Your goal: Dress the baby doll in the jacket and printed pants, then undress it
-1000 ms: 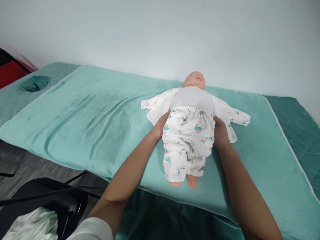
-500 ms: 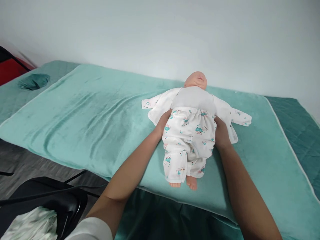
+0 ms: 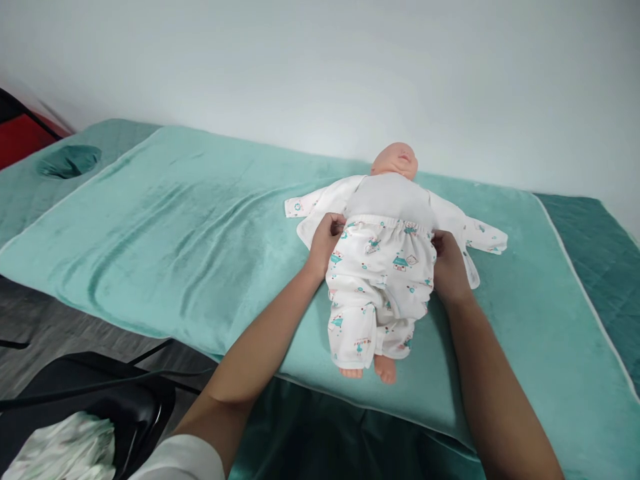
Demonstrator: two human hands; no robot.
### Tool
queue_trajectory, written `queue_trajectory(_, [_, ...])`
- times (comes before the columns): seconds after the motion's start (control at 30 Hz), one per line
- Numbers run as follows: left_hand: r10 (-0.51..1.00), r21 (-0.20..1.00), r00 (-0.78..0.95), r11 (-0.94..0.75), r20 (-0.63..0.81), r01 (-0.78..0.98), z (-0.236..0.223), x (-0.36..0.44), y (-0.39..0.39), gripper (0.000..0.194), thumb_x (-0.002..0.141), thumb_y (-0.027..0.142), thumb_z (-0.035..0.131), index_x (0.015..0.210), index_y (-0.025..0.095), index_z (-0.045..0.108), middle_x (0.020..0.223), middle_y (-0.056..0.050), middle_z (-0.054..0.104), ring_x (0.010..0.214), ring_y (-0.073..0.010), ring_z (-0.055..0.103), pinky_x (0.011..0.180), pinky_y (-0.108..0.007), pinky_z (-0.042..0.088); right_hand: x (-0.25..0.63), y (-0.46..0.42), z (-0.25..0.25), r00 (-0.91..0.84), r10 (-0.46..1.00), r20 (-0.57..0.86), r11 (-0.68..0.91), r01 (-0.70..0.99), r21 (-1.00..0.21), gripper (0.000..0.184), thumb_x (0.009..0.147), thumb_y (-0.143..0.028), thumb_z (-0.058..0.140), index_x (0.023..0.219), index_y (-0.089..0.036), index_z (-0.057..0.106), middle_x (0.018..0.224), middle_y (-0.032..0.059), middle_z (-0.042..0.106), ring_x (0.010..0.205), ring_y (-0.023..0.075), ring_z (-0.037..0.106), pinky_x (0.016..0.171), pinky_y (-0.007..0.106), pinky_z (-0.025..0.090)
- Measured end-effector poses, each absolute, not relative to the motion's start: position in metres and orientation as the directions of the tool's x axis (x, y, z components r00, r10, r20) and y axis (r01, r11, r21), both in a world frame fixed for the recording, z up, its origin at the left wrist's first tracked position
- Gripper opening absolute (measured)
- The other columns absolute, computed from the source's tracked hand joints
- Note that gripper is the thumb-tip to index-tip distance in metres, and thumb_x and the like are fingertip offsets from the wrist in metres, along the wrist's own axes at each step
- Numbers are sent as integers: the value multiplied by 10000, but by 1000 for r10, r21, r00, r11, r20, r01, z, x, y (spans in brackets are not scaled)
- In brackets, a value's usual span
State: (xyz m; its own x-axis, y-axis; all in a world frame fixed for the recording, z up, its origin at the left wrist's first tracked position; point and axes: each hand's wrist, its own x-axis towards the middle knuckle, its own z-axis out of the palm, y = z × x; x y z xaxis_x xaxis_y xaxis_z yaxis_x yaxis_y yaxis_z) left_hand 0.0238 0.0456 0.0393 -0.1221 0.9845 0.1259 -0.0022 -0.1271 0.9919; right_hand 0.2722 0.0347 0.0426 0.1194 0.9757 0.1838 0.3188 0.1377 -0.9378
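A baby doll [image 3: 393,162] lies on its back on a green bed, its head toward the wall. Printed white baby pants [image 3: 383,267] cover its hips and legs, and both bare feet poke out below the cuffs. Its white shirt [image 3: 333,197] is spread open at the sides, over a pale inner layer or torso. At the waistband's left end, my left hand [image 3: 326,243] is closed with thumb and fingertips on the edge. My right hand [image 3: 449,263] is curled at the opposite end, its fingertips partly hidden by the pants.
A green sheet [image 3: 150,233] with soft wrinkles covers the bed, which has a face hole [image 3: 70,162] at its left end. A white wall [image 3: 320,73] stands behind. At the lower left, a black chair [image 3: 135,393] holds a crumpled printed cloth [image 3: 70,450].
Both hands have drawn outward a little from under the doll's sides, and their fingers now pinch at the waistband's ends. The doll keeps its place on the bed.
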Motion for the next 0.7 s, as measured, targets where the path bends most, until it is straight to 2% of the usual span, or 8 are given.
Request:
queue_trajectory(0.07, [977, 989, -160, -145, 144, 5, 39, 23, 45, 114, 801, 234, 642, 893, 206, 580, 832, 10, 610, 763, -124, 533, 731, -261, 456, 273, 36, 41, 204, 946, 251, 192, 270, -944, 356, 696, -358, 783, 971, -252, 581, 926, 18, 665, 867, 206, 645, 802, 368, 536])
queue_trajectory(0.13, [962, 977, -171, -209, 211, 30, 39, 22, 45, 87, 855, 235, 603, 938, 213, 616, 896, -10, 637, 840, -138, 579, 796, -276, 479, 273, 35, 42, 241, 909, 341, 269, 287, -920, 242, 758, -345, 735, 936, -251, 601, 919, 20, 645, 877, 195, 633, 815, 360, 526])
queue_trajectory(0.23, [923, 932, -145, -340, 356, 124, 40, 19, 44, 122, 910, 303, 593, 980, 227, 658, 1051, -45, 646, 1002, -170, 602, 885, -306, 495, 272, 31, 48, 163, 897, 412, 344, 330, -879, 121, 843, -351, 669, 912, -254, 649, 935, 30, 653, 908, 196, 621, 836, 359, 517])
queue_trajectory(0.4, [851, 837, -54, -500, 523, 223, 40, 15, 45, 180, 938, 393, 604, 1006, 247, 686, 1106, -66, 629, 1065, -197, 597, 946, -359, 492, 271, 29, 52, 108, 902, 419, 364, 333, -870, 130, 844, -362, 688, 911, -258, 649, 919, 27, 645, 886, 194, 611, 817, 352, 518])
queue_trajectory(0.5, [848, 829, -11, -514, 529, 219, 41, 14, 45, 208, 935, 431, 609, 1005, 250, 685, 1127, -71, 635, 1096, -204, 591, 996, -380, 475, 273, 30, 50, 87, 899, 429, 379, 334, -863, 157, 842, -388, 692, 921, -267, 630, 934, 32, 621, 908, 205, 603, 824, 362, 523])
queue_trajectory(0.7, [904, 898, 68, -427, 422, 108, 42, 13, 47, 244, 892, 449, 664, 1004, 232, 665, 1159, -69, 619, 1128, -191, 580, 1017, -345, 468, 278, 32, 49, -65, 928, 366, 369, 280, -886, 252, 806, -397, 747, 982, -286, 605, 1017, 16, 573, 941, 196, 574, 897, 365, 508])
